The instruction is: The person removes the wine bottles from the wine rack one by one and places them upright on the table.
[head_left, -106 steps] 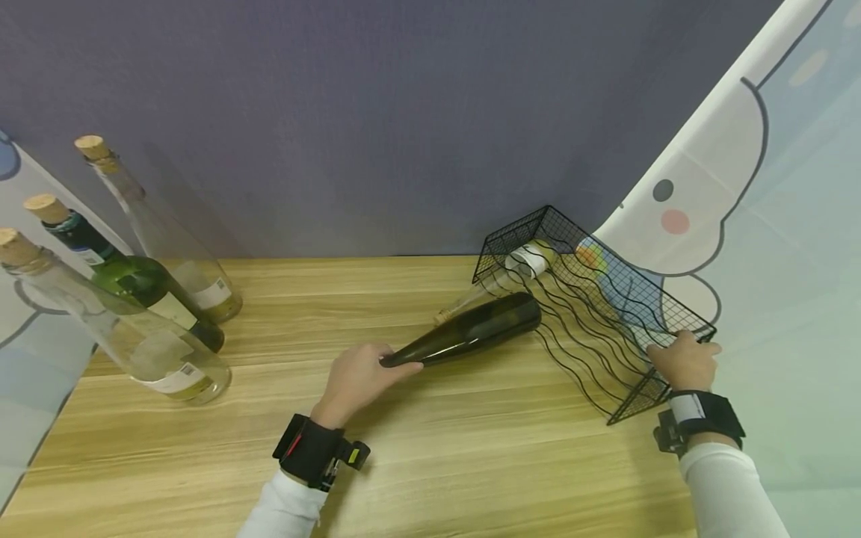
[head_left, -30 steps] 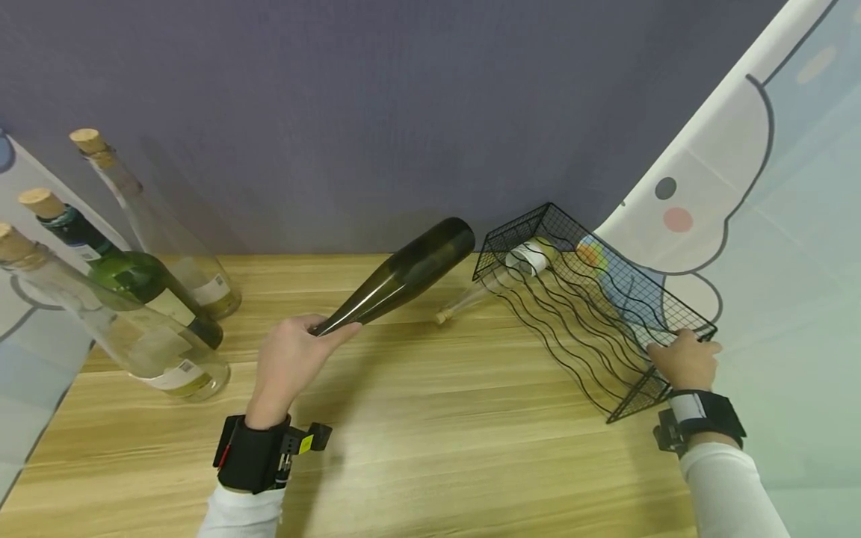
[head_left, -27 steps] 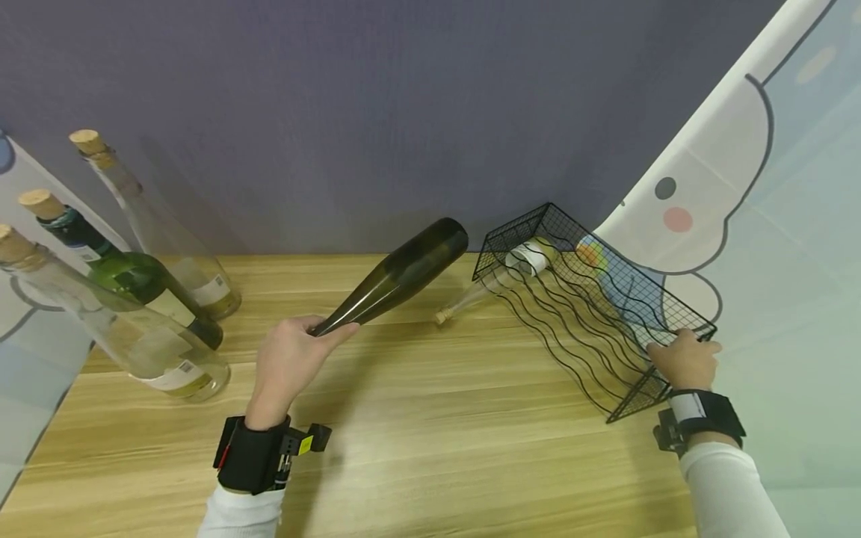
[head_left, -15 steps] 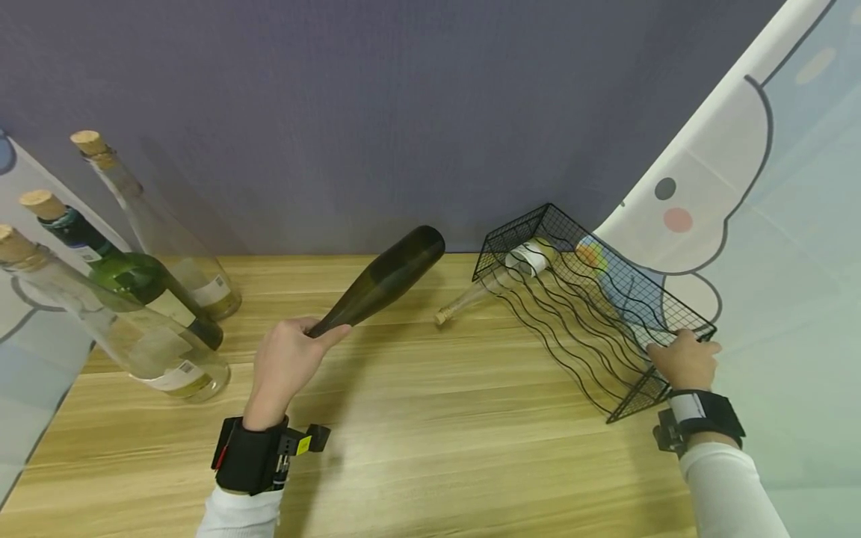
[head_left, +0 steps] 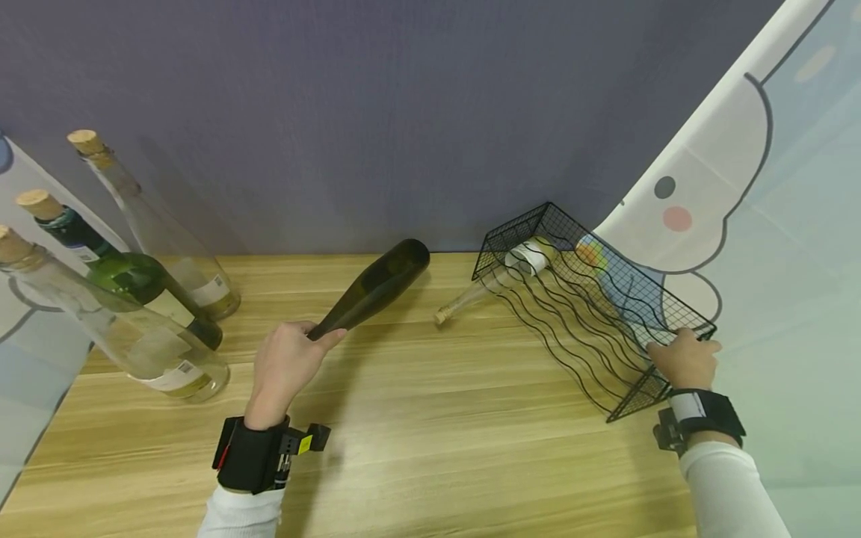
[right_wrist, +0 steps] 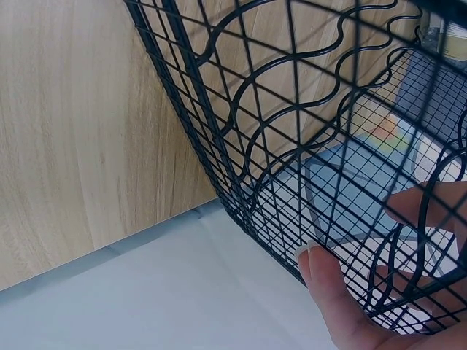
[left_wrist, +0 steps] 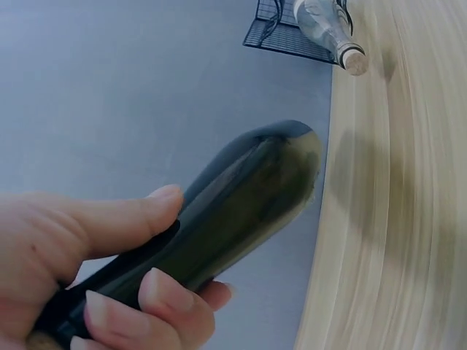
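Observation:
My left hand [head_left: 285,362] grips a dark green wine bottle [head_left: 377,288] by its neck, the base pointing up and away to the right above the table. In the left wrist view, thumb and fingers wrap the neck of that bottle [left_wrist: 248,200], and a bit of cork shows below the palm. At the right, my right hand [head_left: 684,360] holds the near end of a black wire wine rack [head_left: 592,329]. The right wrist view has the thumb outside the mesh and fingers through the wires. A clear corked bottle [head_left: 528,258] lies in the rack's far end, its neck sticking out leftward.
On the left of the wooden table [head_left: 430,448] stand two clear corked bottles [head_left: 178,366] [head_left: 208,284] and a green corked bottle [head_left: 137,280]. A grey partition [head_left: 350,127] rises behind the table. A cartoon-printed curtain [head_left: 773,299] hangs along the right side.
Over the rack earlier, the dark bottle has moved left with my left hand, then its base has dipped lower and further left. My right hand stays on the rack.

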Tool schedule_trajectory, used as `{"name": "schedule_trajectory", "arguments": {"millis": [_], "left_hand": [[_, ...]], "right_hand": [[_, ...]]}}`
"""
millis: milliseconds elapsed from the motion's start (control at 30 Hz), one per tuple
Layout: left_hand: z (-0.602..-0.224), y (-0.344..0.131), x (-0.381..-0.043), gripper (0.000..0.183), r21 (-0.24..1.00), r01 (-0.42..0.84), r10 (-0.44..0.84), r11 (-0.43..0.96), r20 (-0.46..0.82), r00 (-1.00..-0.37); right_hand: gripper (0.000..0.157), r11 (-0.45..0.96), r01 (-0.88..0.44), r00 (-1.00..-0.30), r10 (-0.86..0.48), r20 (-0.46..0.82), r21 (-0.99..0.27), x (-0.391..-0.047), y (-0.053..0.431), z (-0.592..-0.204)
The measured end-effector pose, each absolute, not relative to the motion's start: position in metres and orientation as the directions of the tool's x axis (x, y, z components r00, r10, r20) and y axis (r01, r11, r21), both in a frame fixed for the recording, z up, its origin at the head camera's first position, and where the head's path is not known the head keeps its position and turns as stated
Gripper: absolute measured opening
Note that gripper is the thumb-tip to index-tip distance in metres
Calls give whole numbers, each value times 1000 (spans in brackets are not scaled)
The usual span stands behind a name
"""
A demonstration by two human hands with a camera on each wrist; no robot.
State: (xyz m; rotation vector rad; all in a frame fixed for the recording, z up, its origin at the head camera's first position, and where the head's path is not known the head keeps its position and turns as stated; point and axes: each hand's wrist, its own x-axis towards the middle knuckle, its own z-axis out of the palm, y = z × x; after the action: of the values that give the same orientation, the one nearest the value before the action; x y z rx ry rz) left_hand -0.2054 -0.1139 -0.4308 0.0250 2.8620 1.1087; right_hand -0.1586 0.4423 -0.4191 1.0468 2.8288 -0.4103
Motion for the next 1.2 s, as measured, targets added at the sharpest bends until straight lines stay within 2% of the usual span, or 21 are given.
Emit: {"name": "schedule_trajectory", "arguments": {"millis": [367, 533, 667, 1033, 1200], "left_hand": [[-429, -111, -206, 43, 681, -49, 29, 731, -102, -994], [-428, -112, -206, 49, 672, -51, 33, 739, -112, -993], [-428, -111, -206, 42, 671, -59, 28, 739, -118, -993], [-429, -110, -207, 41, 673, -58, 34, 737, -123, -992], [-428, -112, -208, 45, 687, -78, 62, 722, -176, -982]], "right_hand": [[72, 724, 653, -757, 626, -185, -223, -159, 442, -418], [72, 727, 650, -760, 622, -188, -221, -159, 442, -418], [72, 727, 649, -761, 620, -192, -224, -158, 441, -418], [71, 726, 649, -761, 622, -183, -229, -157, 440, -418], [71, 729, 646, -763, 622, -176, -226, -157, 439, -417]]}}
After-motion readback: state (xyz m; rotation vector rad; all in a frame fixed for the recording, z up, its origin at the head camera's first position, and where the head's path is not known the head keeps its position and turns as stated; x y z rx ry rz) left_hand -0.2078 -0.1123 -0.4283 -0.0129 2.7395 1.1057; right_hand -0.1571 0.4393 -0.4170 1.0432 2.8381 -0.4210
